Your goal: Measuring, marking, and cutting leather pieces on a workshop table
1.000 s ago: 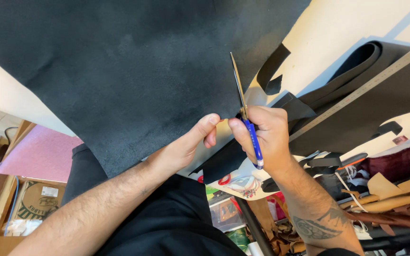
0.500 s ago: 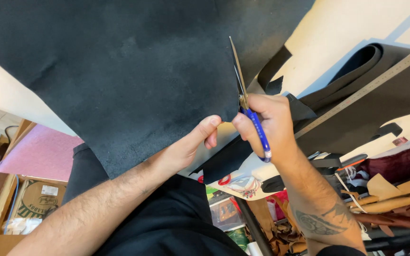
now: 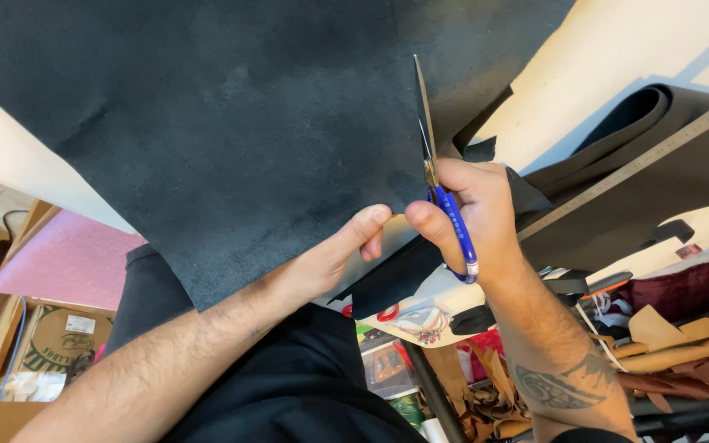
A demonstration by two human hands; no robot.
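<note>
**Scissors in dark leather at the near edge**

At the near edge of the surface (image 3: 609,49), a large sheet of dark leather (image 3: 231,123) lies spread over pale paper, its lower edge hanging past the rim toward your lap. Your right hand (image 3: 473,217) is closed around the blue handles of a pair of scissors (image 3: 436,172), fingers through the loops and thumb pressed on the near side. The blades point away from you and stand in the sheet just right of its middle, with the upper blade showing edge-on above the leather; how wide they are parted cannot be told from this angle.

Your left hand (image 3: 346,250) grips the near edge of the sheet just left of the cut, thumb on top and the other fingers curled beneath it, so it is closed on the leather. The two hands sit close together, almost touching at the thumbs.

To the right of the cut, a narrower strip of the same dark leather falls away under your right hand. Farther right, along the same edge, lie a long ruler (image 3: 642,160) set at a slant and a rolled piece of dark leather (image 3: 617,123). Below the edge, on the right, scraps of tan leather (image 3: 674,336) are heaped. On the floor at the left stand a pink board (image 3: 67,262) and a cardboard box (image 3: 59,336).
</note>
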